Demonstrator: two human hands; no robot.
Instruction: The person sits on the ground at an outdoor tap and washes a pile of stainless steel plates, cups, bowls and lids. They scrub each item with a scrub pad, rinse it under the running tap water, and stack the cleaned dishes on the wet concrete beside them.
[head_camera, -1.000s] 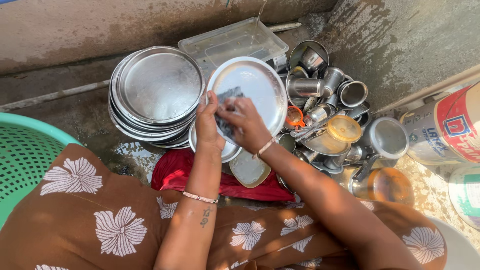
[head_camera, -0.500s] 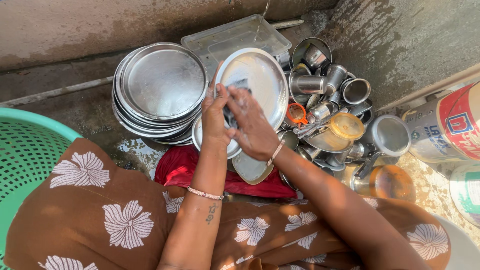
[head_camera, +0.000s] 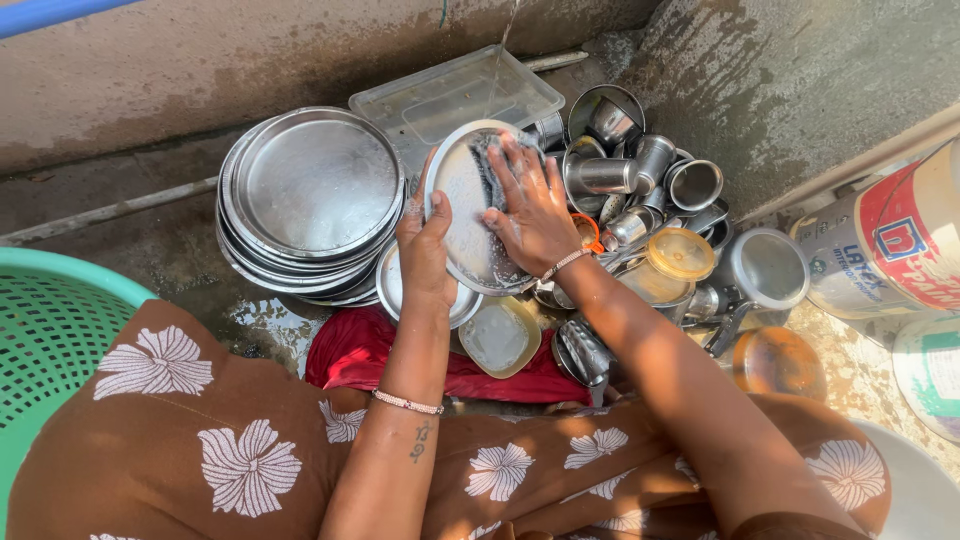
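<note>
1. The steel plate (head_camera: 462, 215) is held tilted on edge above the wet floor, just right of the stack of steel plates (head_camera: 312, 200). It looks thin, stiff and light, and wet, so probably slippery; the rim seems the safest place to grip.
2. The left hand (head_camera: 425, 250) is closed on the plate's lower left rim, thumb over the face, fingers hidden behind.
3. The right hand (head_camera: 530, 210) lies nearly flat, fingers spread, pressing a dark scrubber (head_camera: 487, 165) against the plate's face.
4. A thin stream of water (head_camera: 500, 50) falls near the top of the plate.
5. Steel cups (head_camera: 640, 175) crowd the right side, a clear plastic tray (head_camera: 455, 95) lies behind, and a red cloth (head_camera: 360, 350) lies below.
</note>
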